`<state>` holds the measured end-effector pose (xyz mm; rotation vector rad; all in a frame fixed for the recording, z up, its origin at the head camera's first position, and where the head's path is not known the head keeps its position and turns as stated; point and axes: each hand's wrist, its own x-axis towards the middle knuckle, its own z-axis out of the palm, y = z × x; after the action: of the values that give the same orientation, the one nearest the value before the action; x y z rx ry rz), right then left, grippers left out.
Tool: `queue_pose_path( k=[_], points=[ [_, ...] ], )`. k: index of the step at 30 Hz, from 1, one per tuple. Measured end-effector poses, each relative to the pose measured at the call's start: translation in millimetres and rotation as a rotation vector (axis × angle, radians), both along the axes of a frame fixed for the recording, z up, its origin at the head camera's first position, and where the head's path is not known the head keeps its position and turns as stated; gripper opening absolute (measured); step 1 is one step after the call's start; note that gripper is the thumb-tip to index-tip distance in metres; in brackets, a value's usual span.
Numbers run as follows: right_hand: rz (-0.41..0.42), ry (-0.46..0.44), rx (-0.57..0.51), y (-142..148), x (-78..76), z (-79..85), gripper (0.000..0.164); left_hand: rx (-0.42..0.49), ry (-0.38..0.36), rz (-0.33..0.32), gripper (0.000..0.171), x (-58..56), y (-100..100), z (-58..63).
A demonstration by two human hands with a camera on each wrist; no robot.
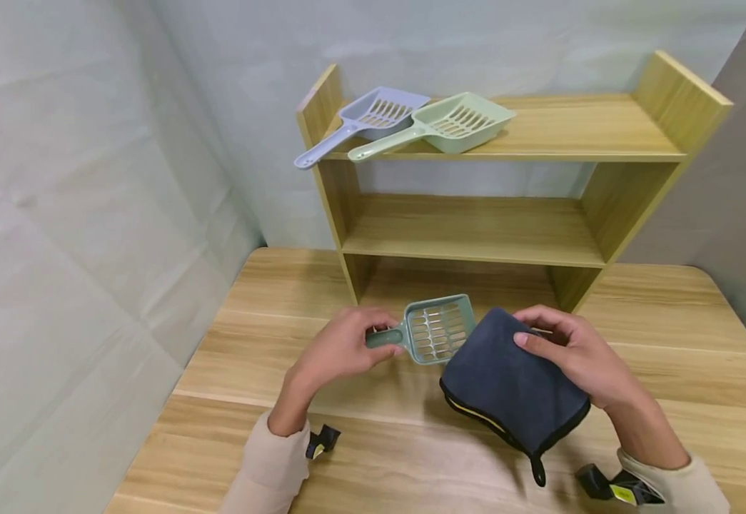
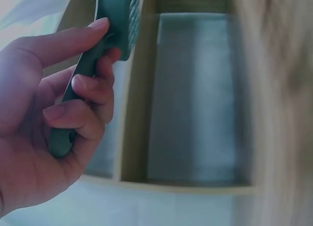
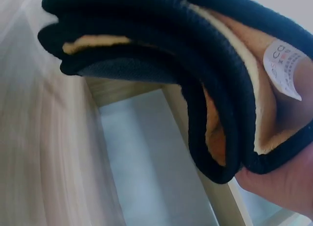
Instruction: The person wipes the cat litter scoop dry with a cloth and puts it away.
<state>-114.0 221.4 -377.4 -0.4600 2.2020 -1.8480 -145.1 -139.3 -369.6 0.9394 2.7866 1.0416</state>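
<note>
My left hand [image 1: 340, 346] grips the handle of a dark green slotted litter scoop [image 1: 438, 332], held above the table before the shelf. In the left wrist view the fingers curl round the green handle [image 2: 88, 64]. My right hand [image 1: 578, 357] holds a folded dark grey towel [image 1: 514, 385], its thumb on top, just right of the scoop. The towel's near corner partly overlaps the scoop's edge in the head view; whether they touch I cannot tell. A hanging loop [image 1: 537, 471] dangles from the towel. The right wrist view shows its black edging, orange-yellow inner side and white label [image 3: 283, 67].
A three-level wooden shelf [image 1: 475, 221] stands at the back of the wooden table [image 1: 373, 457]. On its top board lie a lilac litter scoop [image 1: 363, 118] and a pale green one [image 1: 452, 125], handles jutting over the front edge. Pale cloth [image 1: 77, 214] hangs at the left.
</note>
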Motion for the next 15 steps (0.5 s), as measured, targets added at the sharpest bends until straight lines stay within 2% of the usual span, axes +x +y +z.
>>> queue_pose_path(
  k=[5, 8, 15],
  points=[
    [0.026, -0.055, -0.095, 10.9, -4.0, -3.2, 0.027, -0.011, 0.032, 0.011, 0.021, 5.8, -14.5, 9.4],
    [0.034, -0.100, -0.168, 18.5, -3.4, -6.1, 0.030, -0.010, 0.046, 0.039, 0.022, 9.1, -19.6, 12.5],
    [0.089, -0.203, -0.349, 30.1, 1.1, -12.4, 0.035, 0.015, 0.015, 0.111, 0.024, 15.9, -23.3, 22.3]
  ],
)
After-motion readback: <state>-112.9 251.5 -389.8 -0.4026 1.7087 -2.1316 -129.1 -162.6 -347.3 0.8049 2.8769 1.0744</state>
